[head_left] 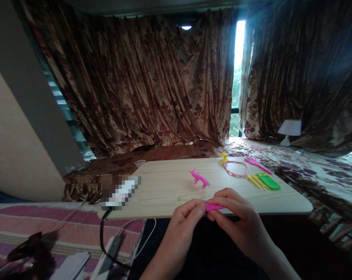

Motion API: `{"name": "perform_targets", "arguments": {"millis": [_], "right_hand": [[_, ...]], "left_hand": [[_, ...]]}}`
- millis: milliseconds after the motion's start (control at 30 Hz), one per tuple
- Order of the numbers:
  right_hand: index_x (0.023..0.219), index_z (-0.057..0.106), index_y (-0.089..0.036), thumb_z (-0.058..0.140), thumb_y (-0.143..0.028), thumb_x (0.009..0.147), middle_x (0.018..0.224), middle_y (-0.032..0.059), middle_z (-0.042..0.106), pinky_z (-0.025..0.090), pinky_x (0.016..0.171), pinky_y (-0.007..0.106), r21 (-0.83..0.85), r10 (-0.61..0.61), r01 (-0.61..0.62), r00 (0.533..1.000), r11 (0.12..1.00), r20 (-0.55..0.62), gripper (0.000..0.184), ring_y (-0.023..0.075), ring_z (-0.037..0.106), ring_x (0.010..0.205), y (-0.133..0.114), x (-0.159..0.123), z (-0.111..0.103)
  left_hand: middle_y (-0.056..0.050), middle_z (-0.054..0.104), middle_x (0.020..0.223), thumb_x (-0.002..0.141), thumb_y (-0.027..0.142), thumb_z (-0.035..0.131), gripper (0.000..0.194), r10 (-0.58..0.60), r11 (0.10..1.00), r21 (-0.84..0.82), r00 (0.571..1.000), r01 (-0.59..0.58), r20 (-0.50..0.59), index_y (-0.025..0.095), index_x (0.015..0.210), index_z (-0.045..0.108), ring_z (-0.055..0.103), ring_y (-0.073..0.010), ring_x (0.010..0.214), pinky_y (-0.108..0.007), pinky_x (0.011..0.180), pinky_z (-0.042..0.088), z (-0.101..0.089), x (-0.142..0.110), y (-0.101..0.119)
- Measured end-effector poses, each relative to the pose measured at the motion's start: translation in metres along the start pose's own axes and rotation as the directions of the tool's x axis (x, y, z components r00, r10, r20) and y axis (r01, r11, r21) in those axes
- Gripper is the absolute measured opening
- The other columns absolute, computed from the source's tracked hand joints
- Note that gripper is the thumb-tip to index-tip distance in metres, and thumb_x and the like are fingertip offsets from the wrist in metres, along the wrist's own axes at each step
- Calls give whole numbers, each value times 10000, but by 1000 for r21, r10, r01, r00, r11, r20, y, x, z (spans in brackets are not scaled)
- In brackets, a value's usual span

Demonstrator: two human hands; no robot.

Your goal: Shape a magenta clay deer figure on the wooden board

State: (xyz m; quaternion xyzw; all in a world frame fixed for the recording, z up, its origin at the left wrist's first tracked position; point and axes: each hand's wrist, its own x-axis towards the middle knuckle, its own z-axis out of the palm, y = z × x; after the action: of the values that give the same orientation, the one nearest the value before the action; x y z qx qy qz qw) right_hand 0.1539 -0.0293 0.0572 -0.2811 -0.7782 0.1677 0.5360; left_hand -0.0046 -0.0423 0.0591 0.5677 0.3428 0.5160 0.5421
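Between my two hands, over the near edge of the table, is a small tapered piece of pink modelling clay [215,207]. My left hand [189,217] is closed, thumb and forefinger pinching its left end. The fingers of my right hand [237,212] are closed around its right part, hiding some of it. Beyond them on the tabletop stands a small pink four-legged animal figure [199,179], touched by neither hand.
On the right of the pale wooden table [161,186] lie a pink braided ring [236,175], a pink hand-shaped piece [258,165], yellow sticks [254,181], a flat green piece [269,182] and a yellow mushroom-like shape [224,156]. A blurred-out object [122,192] with a black cable sits left.
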Motion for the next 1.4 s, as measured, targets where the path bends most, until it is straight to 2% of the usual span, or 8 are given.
{"name": "perform_targets", "arguments": {"millis": [433,600,767,967,1033,1133,1233,1400], "right_hand": [[938,658,-202,589,-117,820,895,44,596,498,734,287,17,19,-19,1000,1000,-18,161,163,579,849,-1,-1,1],[934,649,-204,589,-109,813,894,41,597,501,727,291,31,22,-22,1000,999,4,165,163,579,842,-1,-1,3],[938,648,-206,584,-120,821,885,45,607,506,737,303,40,33,-33,999,999,-11,158,169,585,839,-2,0,3],[911,658,-209,585,-132,818,861,38,618,503,725,303,55,53,-52,998,997,-16,141,171,591,820,-2,0,3],[916,660,-215,573,-146,833,847,30,630,498,727,301,95,75,-72,997,993,-28,138,169,597,812,0,0,2],[923,663,-215,543,-180,864,851,26,642,489,720,291,164,151,-144,988,976,-32,138,166,602,810,3,-1,1],[948,668,-213,515,-214,888,856,24,642,480,721,288,214,214,-211,977,954,9,165,165,602,812,3,-2,0],[945,678,-214,509,-239,896,832,21,641,474,724,290,243,238,-240,971,940,36,178,165,603,807,1,0,1]], "left_hand": [[-5,621,762,906,298,461,276,8,999,-37,1000,-9,-25,164,761,654,518,-148,819,-277,849,372,0,0,-3],[-4,606,729,874,317,514,264,6,997,71,1000,-4,-27,154,710,641,511,-145,773,-258,786,390,1,1,1],[-21,646,772,898,327,450,317,49,997,69,996,-44,-73,161,717,652,547,-168,821,-286,849,393,1,0,0],[-9,648,743,894,332,464,309,57,988,144,996,-47,-65,164,711,648,564,-167,796,-275,816,414,0,0,0],[-11,658,757,900,323,451,311,108,973,215,988,-81,-113,171,728,661,580,-172,810,-274,821,413,-1,0,1],[-18,676,875,857,269,533,172,261,911,371,949,-182,-176,203,861,691,588,-184,888,-274,835,411,0,-1,2],[-26,654,1000,826,205,578,211,393,842,452,909,-296,-137,253,1003,681,574,-192,969,-290,867,414,3,-3,3],[-27,631,973,808,174,601,201,455,785,514,885,-346,-98,261,966,690,565,-191,968,-309,887,416,5,-4,3]]}}
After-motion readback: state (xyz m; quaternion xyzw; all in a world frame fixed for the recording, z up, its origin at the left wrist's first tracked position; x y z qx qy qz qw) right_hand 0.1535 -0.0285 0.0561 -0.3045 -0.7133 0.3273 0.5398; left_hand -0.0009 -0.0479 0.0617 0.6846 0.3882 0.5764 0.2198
